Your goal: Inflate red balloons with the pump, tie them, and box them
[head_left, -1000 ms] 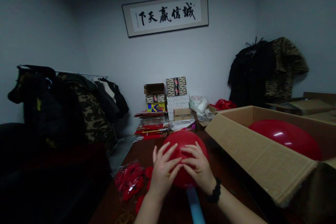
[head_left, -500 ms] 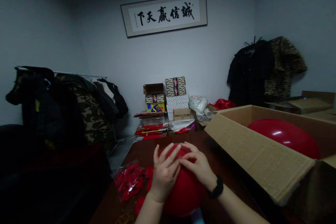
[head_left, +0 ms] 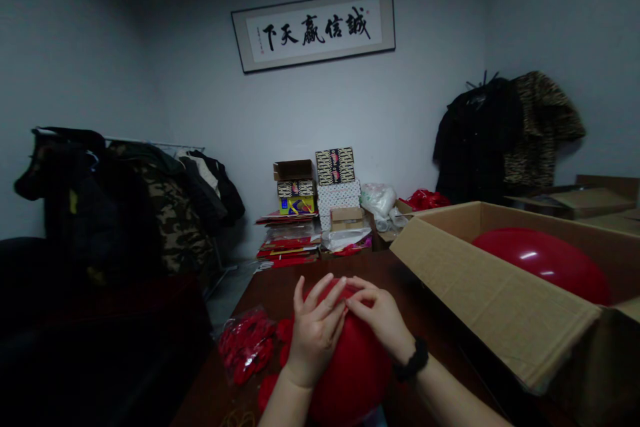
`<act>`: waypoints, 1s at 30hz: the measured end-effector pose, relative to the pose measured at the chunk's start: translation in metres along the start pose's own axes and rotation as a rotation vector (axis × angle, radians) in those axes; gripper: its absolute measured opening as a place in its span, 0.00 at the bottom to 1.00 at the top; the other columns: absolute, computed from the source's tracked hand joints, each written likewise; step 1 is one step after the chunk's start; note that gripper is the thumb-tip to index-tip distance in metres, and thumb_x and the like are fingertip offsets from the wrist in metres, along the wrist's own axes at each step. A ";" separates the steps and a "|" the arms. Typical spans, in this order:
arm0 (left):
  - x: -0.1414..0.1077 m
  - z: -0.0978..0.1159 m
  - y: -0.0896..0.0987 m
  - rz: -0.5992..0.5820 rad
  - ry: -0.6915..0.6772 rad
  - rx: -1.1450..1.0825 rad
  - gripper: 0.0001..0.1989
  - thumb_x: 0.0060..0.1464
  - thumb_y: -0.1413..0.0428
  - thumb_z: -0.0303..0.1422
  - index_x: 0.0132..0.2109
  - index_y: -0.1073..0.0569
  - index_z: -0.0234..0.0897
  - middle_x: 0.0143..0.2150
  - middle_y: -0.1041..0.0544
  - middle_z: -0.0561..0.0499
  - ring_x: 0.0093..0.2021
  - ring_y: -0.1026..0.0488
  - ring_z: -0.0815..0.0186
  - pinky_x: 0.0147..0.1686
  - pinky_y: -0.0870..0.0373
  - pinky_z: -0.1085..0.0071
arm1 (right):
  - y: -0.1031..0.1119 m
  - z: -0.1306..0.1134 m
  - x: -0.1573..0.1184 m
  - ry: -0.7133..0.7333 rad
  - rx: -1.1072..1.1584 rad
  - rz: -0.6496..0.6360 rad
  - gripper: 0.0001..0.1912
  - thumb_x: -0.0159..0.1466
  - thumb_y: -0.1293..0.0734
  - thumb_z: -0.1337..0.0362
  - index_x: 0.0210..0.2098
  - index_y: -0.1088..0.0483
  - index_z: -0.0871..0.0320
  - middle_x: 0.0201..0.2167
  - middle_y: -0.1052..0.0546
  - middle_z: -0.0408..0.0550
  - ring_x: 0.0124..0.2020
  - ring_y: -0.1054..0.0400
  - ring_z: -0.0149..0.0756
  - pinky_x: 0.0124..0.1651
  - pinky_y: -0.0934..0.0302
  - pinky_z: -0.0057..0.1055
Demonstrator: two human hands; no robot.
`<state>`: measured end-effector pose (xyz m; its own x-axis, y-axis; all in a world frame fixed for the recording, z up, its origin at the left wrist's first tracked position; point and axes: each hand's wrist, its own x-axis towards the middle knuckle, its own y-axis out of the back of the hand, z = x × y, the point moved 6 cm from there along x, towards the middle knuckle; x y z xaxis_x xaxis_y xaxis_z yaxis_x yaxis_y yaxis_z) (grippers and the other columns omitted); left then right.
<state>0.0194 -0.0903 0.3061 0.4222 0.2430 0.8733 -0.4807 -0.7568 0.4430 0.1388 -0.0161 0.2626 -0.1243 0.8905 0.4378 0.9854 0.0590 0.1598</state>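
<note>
A round red balloon point(head_left: 354, 377) sits low over the dark table, between my two hands. My left hand point(head_left: 315, 330) lies along its left side and top, with fingers raised and the thumb side pressed in near the balloon's top. From the right, my right hand point(head_left: 384, 325) pinches at the same spot with thumb and forefinger. The fingers mostly hide the bit of balloon pinched there. A black band point(head_left: 414, 358) circles my right wrist. Left of the balloon lies a clear plastic bag of red balloons point(head_left: 246, 345), with loose red pieces beside it.
An open cardboard box point(head_left: 493, 293) stands on the right, holding a large inflated red balloon point(head_left: 543, 260). At the table's far end are stacked boxes point(head_left: 334, 167) and red paper goods point(head_left: 287, 250). Thin yellowish loops point(head_left: 239, 418) lie at the front left.
The balloon sits slightly lower and covers more of the light blue thing beneath it. My pinching fingers have shifted a little at its top, and both hands stay on it.
</note>
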 end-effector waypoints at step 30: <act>-0.006 -0.003 -0.009 -0.011 0.008 0.018 0.10 0.57 0.50 0.29 0.41 0.25 0.44 0.52 0.25 0.50 0.56 0.33 0.59 0.62 0.62 0.46 | 0.000 0.001 0.002 0.005 -0.106 -0.093 0.07 0.48 0.28 0.57 0.24 0.25 0.53 0.49 0.27 0.50 0.55 0.38 0.44 0.59 0.49 0.44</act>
<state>0.0183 -0.0830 0.2975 0.4217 0.2563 0.8698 -0.4623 -0.7645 0.4494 0.1391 -0.0142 0.2628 -0.2151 0.8809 0.4216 0.9519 0.0927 0.2920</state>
